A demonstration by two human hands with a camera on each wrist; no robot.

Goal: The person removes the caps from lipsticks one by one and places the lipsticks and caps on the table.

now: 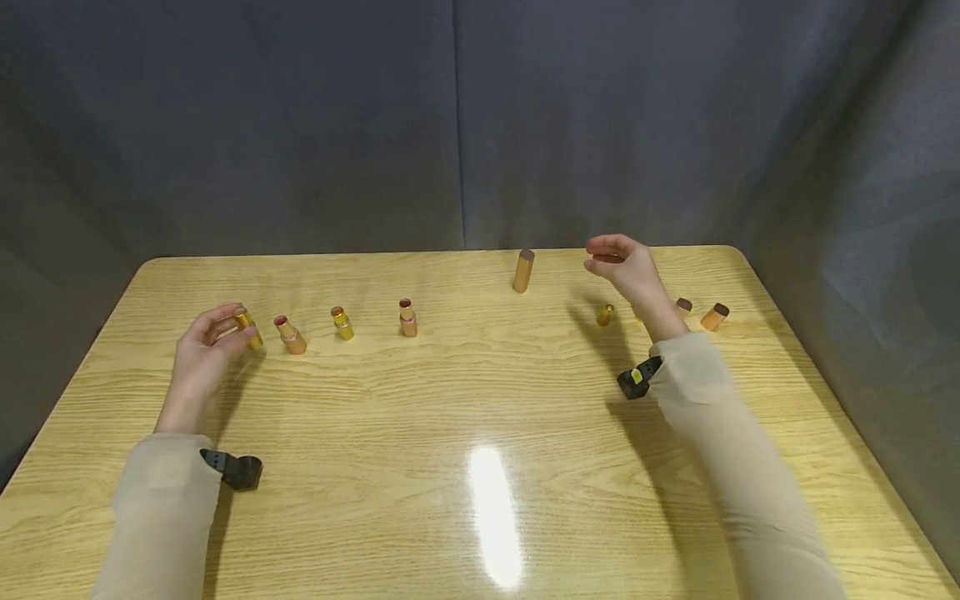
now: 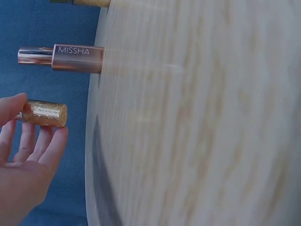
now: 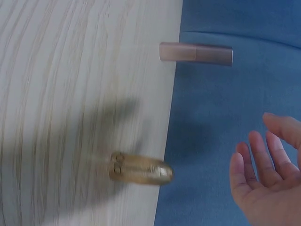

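Note:
My left hand (image 1: 202,346) pinches a gold lipstick (image 1: 251,330) between thumb and fingers at the table's left side. The left wrist view shows that gold lipstick (image 2: 45,113) tilted, clear of the tabletop there. Just right of it stand three lipsticks without caps: a rose-gold one (image 1: 292,337), a gold one (image 1: 342,325) and another rose-gold one (image 1: 408,320). Above the back right of the table, my right hand (image 1: 628,271) holds nothing, its fingers loosely bent. Nearest to it are a gold round-topped lipstick (image 3: 141,169) and a tall rose-gold lipstick (image 3: 196,53), both upright.
Right of my right wrist stand two rose-gold tubes with dark tops, one partly hidden (image 1: 684,306) and one in full view (image 1: 715,317). A gold item is mostly covered by the wrist. Dark curtains (image 1: 337,125) hang behind the wooden table (image 1: 420,433).

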